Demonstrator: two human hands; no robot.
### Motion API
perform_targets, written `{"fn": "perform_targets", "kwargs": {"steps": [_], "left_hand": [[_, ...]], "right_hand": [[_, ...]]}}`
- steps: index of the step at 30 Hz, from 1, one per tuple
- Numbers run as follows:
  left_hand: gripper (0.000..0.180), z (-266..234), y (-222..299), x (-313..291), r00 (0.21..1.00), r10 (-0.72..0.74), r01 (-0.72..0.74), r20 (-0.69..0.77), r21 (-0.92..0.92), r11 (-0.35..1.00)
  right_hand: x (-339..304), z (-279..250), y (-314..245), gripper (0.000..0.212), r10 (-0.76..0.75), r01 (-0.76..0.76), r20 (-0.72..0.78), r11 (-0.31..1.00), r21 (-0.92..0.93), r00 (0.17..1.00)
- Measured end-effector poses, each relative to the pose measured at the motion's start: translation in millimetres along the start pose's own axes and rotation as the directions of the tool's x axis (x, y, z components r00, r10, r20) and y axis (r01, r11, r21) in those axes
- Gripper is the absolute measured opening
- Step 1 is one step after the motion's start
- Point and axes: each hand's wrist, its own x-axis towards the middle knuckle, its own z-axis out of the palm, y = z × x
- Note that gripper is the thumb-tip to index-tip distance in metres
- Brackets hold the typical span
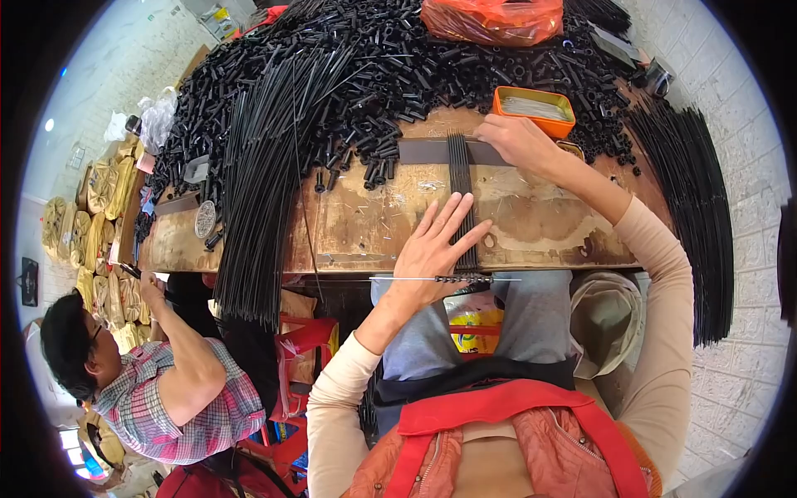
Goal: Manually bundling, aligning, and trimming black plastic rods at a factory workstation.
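Observation:
My left hand (433,241) lies flat, fingers spread, across a row of thin black rods (459,176) side by side on the wooden table (357,224). The rods' far part crosses a dark flat strip (423,151). Beyond that strip's right half, my right hand (519,143) has its fingers curled and the tips pressed together; anything between them is too small to make out. Just past it stands an orange box (535,105) of thin pale pins. By my left wrist, a thin metal rod with dark coiled pieces (465,280) runs along the table's front edge.
Black tubular pieces (390,58) are heaped at the back, under a red plastic bag (494,21). Long black rods lie in a left bundle (266,183) and a right bundle (689,216). A person in a checked shirt (183,398) works at left. A white wall (747,166) borders the right.

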Motion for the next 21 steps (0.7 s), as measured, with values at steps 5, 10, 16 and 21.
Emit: {"fn": "perform_targets", "kwargs": {"steps": [5, 10, 16, 21], "left_hand": [[0.086, -3.2, -4.5, -2.9, 1.0, -0.001, 0.001, -0.009, 0.009, 1.0], [0.084, -2.6, -3.7, -1.6, 1.0, 0.0, 0.0, 0.001, 0.027, 1.0], [0.084, -3.9, -3.0, -2.5, 1.0, -0.001, 0.001, -0.002, 0.035, 0.999], [0.085, -1.7, -1.3, -0.3, 1.0, 0.002, -0.002, -0.012, 0.007, 1.0]], "right_hand": [[9.5, 11.1, -1.5, 0.011, -0.036, 0.039, -0.08, 0.999, 0.029, 0.996], [18.4, 12.6, -4.7, 0.009, -0.034, 0.048, -0.136, 0.994, 0.1, 0.99], [-1.3, -8.4, 2.0, 0.01, 0.113, -0.121, -0.072, 0.986, -0.115, 0.991], [4.3, -5.3, -5.3, 0.01, 0.12, -0.12, 0.0, 0.991, -0.055, 0.993]]}}
